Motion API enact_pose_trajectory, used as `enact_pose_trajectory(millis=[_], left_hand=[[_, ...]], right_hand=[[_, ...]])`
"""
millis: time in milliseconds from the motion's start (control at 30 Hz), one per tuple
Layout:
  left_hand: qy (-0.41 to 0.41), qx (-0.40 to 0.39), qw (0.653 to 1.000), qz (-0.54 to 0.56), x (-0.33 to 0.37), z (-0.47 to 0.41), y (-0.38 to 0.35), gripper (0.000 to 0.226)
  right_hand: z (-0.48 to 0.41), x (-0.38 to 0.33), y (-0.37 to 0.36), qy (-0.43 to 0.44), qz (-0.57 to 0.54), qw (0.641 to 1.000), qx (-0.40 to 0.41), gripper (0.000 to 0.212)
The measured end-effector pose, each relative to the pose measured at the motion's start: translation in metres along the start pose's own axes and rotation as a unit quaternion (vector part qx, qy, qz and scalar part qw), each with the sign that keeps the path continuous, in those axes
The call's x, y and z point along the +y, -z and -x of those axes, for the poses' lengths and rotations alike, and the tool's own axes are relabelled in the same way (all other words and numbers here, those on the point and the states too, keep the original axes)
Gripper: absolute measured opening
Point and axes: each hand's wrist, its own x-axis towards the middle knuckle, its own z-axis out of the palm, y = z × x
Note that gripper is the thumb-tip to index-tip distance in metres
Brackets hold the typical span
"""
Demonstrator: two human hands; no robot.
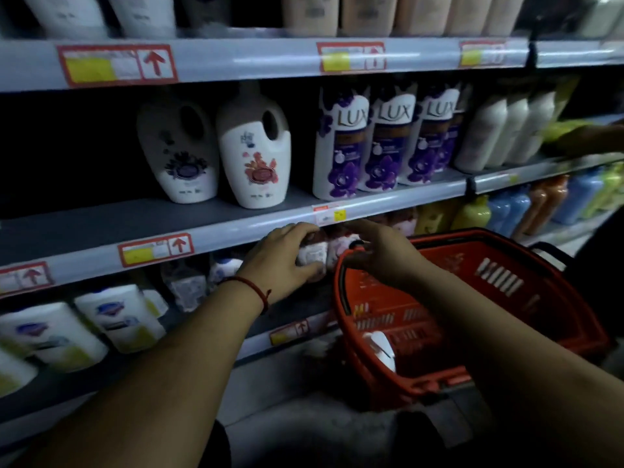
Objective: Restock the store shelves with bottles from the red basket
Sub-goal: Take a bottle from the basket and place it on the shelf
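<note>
Head view: the left hand (287, 261) wraps round a white, pink-labelled bottle (314, 256), tucked under the grey shelf rail (236, 231) just beside the red basket (547, 298). The right hand (378, 255) hovers, fingers stretched toward it, holding nothing. Best play: slide it back upright, label out, snug against its neighbours, clear of the rail. One white bottle (383, 349) lies in the basket.

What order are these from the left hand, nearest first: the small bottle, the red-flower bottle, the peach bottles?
1. Small bottle, gripped by the left hand.
2. Red-flower bottle, above on the middle shelf.
3. Peach bottles, highest, on the top shelf.
</note>
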Motion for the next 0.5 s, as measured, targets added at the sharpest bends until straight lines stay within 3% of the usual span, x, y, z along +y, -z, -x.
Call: enact_pose_trajectory(millis=[300, 500], left_hand=[[-0.07, -0.155, 0.985, -0.042, 0.048, -0.013, -0.085, 0.055], [-0.109, -0.271, 0.942, -0.165, 0.06, -0.02, -0.139, 0.048]], right_hand=[[0.055, 0.071, 0.008, -0.116, 0.07, 0.985, -0.106, 0.067], [0.072, 0.116, -0.013, -0.189, 0.106, 0.95, -0.224, 0.064]])
